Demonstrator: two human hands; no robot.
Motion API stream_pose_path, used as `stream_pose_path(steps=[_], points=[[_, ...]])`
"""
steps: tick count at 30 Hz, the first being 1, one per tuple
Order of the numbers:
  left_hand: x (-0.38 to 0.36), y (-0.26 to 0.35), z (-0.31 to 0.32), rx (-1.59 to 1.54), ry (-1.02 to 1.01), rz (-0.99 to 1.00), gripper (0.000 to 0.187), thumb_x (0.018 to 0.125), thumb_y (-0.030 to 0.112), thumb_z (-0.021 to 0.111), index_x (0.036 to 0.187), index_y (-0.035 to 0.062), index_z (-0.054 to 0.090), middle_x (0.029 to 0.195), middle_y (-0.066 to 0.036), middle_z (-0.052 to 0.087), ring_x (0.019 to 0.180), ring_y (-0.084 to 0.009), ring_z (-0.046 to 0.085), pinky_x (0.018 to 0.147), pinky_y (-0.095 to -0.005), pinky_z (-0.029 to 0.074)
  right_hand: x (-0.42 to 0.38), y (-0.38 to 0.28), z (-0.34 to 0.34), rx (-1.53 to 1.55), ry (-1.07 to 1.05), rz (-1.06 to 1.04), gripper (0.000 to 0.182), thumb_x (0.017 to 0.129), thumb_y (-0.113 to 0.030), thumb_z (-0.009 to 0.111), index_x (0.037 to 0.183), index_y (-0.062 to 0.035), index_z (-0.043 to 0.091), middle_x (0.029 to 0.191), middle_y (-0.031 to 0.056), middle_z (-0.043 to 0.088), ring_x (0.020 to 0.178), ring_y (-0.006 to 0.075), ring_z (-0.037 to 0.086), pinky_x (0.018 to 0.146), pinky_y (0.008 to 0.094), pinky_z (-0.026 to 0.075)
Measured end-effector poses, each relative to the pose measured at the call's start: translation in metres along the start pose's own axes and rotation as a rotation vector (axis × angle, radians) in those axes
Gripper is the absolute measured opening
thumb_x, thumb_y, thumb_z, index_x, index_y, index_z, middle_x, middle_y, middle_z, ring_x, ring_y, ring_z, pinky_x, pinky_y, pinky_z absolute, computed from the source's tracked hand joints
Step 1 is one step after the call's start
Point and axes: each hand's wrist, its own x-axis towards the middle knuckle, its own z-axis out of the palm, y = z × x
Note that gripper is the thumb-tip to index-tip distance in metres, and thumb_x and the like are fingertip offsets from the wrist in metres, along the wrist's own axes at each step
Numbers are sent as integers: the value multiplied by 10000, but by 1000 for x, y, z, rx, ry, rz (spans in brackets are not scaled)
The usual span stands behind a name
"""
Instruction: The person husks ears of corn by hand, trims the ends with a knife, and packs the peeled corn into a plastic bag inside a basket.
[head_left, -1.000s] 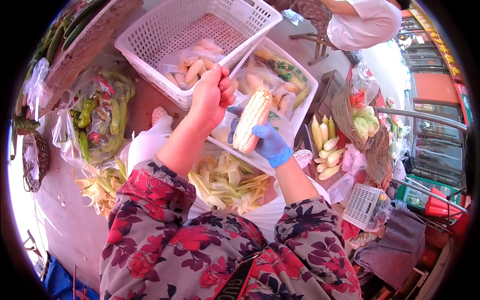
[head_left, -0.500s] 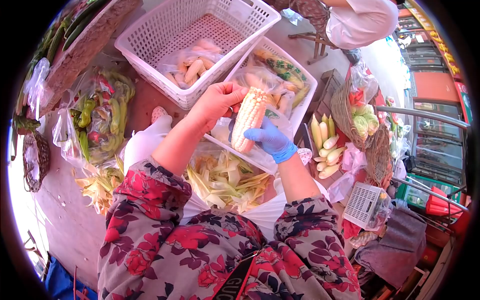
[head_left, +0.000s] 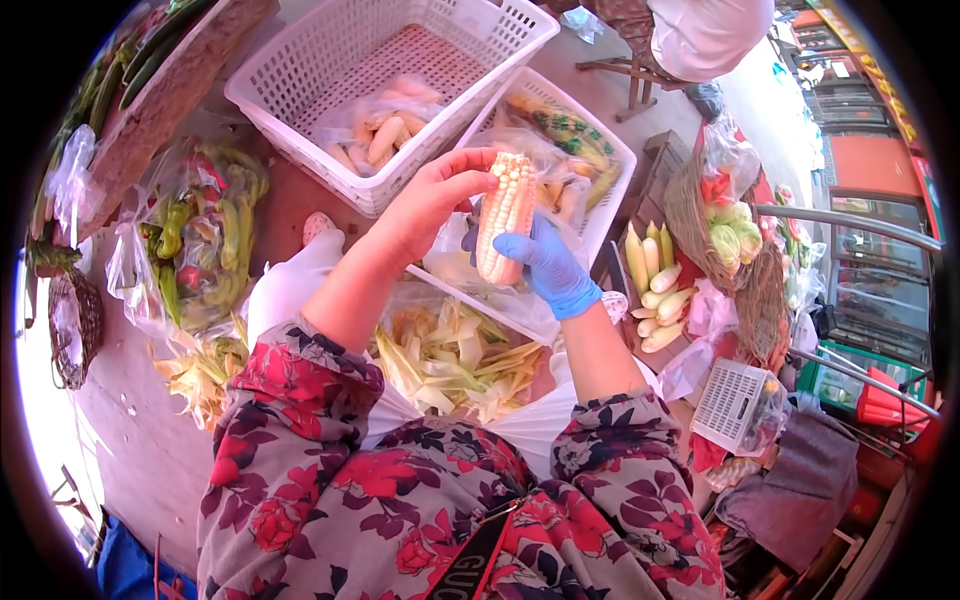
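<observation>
A husked ear of corn (head_left: 505,222), pale with rows of kernels, stands nearly upright in front of me. My right hand (head_left: 556,268), in a blue glove, is wrapped round its lower part. My bare left hand (head_left: 440,200) is at the upper left side of the ear, thumb and forefinger apart, fingertips at its edge; some fingers are hidden. Below the hands lies a heap of peeled husks (head_left: 455,360). Behind the ear, a white crate (head_left: 625,165) holds bagged corn (head_left: 565,195).
A larger white basket (head_left: 290,120) with bagged corn (head_left: 385,130) stands ahead. Unpeeled and part-peeled ears (head_left: 655,290) lie at right, near a wicker basket (head_left: 690,215). Bagged green peppers (head_left: 205,225) are at left. Another person (head_left: 710,35) sits at the top right.
The ear of corn has risen slightly and turned more upright, with my right hand still round it. My left thumb and forefinger have spread from a pinch near its top.
</observation>
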Motion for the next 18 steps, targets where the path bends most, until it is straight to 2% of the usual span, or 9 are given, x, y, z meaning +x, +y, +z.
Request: stream_pose_path(steps=[2, 8, 11, 14, 17, 18], points=[[3, -5, -4, -95, -56, -67, 340, 801, 205, 601, 1110, 65, 591, 970, 5, 615, 864, -80, 527, 767, -254, 395, 1, 5, -5, -33, 0, 13, 665, 692, -327, 705, 1203, 9, 444, 1055, 105, 550, 919, 196, 589, 795, 311, 494], [6, -9, -10, -162, -84, -118, 320, 802, 159, 582, 1106, 60, 590, 992, -6, 619, 880, -92, 545, 782, -264, 412, 0, 5, -3, -49, 15, 36, 638, 707, -301, 713, 1206, 9, 463, 1017, 82, 580, 909, 169, 587, 803, 295, 473], [6, -10, -10, -198, -82, -155, 337, 820, 113, 522, 1142, 17, 551, 1040, -36, 610, 922, -121, 555, 852, -290, 410, -1, 5, -2, -52, 9, 48, 648, 707, -295, 719, 1214, 10, 455, 1017, 84, 580, 902, 169, 592, 796, 296, 475], [5, -11, -9, -199, -49, -173, 318, 813, 108, 528, 1121, 32, 555, 1024, -30, 611, 913, -116, 553, 843, -290, 410, 0, 8, -4, -40, 2, 51, 650, 709, -289, 718, 1221, 8, 449, 1009, 86, 582, 888, 171, 597, 789, 297, 478], [5, -15, -9, -228, -34, -166, 262, 789, 108, 559, 1044, 73, 603, 952, 7, 622, 830, -82, 544, 726, -243, 412, 0, 11, -5, -40, 12, 49, 637, 711, -282, 718, 1215, 4, 452, 998, 85, 584, 873, 172, 601, 778, 297, 483], [6, -17, -10, -211, -33, -174, 270, 797, 104, 550, 1061, 64, 589, 958, 1, 621, 839, -87, 549, 749, -249, 413, 0, 12, -5, -44, 19, 49, 631, 711, -280, 718, 1210, 2, 454, 994, 84, 585, 868, 172, 603, 773, 297, 485]])
